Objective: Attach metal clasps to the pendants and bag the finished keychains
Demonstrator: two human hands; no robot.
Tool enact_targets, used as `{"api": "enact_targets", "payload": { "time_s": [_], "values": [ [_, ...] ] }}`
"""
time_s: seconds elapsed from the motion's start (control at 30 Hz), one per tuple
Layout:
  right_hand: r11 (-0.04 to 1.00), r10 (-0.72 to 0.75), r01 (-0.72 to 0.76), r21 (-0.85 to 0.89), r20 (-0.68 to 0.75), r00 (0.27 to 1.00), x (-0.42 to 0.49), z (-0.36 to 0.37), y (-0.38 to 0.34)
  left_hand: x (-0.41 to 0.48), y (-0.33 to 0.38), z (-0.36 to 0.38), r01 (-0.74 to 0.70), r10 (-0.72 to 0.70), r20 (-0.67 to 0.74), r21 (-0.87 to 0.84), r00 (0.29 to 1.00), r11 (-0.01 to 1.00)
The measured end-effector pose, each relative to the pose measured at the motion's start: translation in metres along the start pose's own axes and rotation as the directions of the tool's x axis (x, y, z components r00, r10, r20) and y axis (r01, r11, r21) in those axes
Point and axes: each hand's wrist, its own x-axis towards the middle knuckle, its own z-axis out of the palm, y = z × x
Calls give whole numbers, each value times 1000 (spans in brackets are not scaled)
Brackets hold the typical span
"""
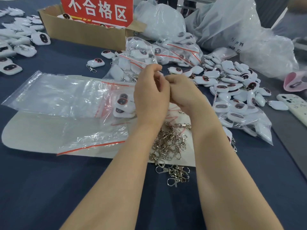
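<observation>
1. Dark-blue cloth table (49, 188), a packing bench with clutter all round. The hands work above its middle.
2. Fingers: left hand (151, 95) and right hand (181, 93) are knuckle to knuckle, fingers curled in, tips meeting at the top. The backs face the camera, so what they pinch is hidden. Can't tell if it's a pendant, a clasp or both.
3. My read: mid-attach, clasp ring going onto a pendant loop.
4. Under the wrists: clasps (171, 143) in a tangled pile, partly on a white sheet (33, 138), partly on the cloth. Light, stiff, slick metal that hooks into its neighbours. Take one by the swivel body and shake it free.
5. Left of the hands: part-filled zip bag (123, 103) with a few pendants inside. Empty zip bags (58, 93) overlap beside it. Thin, limp film, probably clingy. Pinch at the red seal strip to open.
6. Right: loose pendants (232, 80) in a heap, with filled bags (240, 117) near it. Small hard glossy shells, light and likely to slide. Grip the flat faces and leave the loop end exposed.
7. Far edge: cardboard box (83, 32) with a red sign (98, 9), big plastic sacks (232, 22). A phone (295, 105) lies at the right.
</observation>
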Motion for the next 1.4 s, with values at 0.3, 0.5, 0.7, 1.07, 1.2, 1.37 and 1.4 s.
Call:
{"api": "enact_targets", "payload": {
  "time_s": [0.3, 0.5, 0.7, 1.07, 1.2, 1.37, 1.4],
  "values": [
    [970, -6, -44, 238, 206, 979, -7, -1, 4, -1, -3, 1, -88, 85, 45, 71, 995, 994],
    [982, 69, 19, 188, -448, 891, 7, -34, -2, -8, -6, 7, -143, 68, 290, 245, 955, 959],
    [982, 144, -39, 183, -605, 783, 13, -37, 11, -29, -1, 22, -377, 72, 764, 233, 642, 896],
    [978, 115, 9, 210, -572, 812, 13, -33, 10, -42, -2, 33, -495, -21, 826, 358, 564, 792],
    [981, 99, 24, 194, -601, 793, 14, -35, 10, -35, -6, 27, -340, 13, 717, 314, 697, 886],
    [993, 112, -90, 77, -373, 921, 13, -36, 10, -13, -8, 13, -122, 29, 400, 209, 916, 970],
    [989, 142, -126, 81, -237, 961, 11, -34, 10, -9, -10, 11, -103, 21, 367, 206, 930, 973]
  ]
}}
